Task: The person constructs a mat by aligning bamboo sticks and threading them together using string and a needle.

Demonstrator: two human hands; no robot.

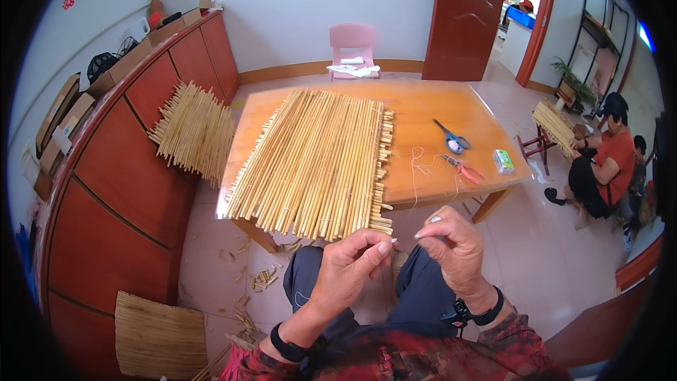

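My left hand is raised over my lap, thumb and forefinger pinched on a white thread, whose tip shows at the fingertips. A loose loop of thread hangs beside its wrist. Close by on the right, my right hand has thumb and forefinger pressed together. A small whitish bit shows at that forefinger; what the fingers hold is too small to make out. Just beyond my hands, a mat of straw-coloured stalks lies on the wooden table, its right ends uneven.
On the table's right lie blue-handled scissors, red-handled pliers, reddish thread and a small green-white box. Stalk bundles lean on red cabinets; cut pieces litter the floor. A person sits working at right.
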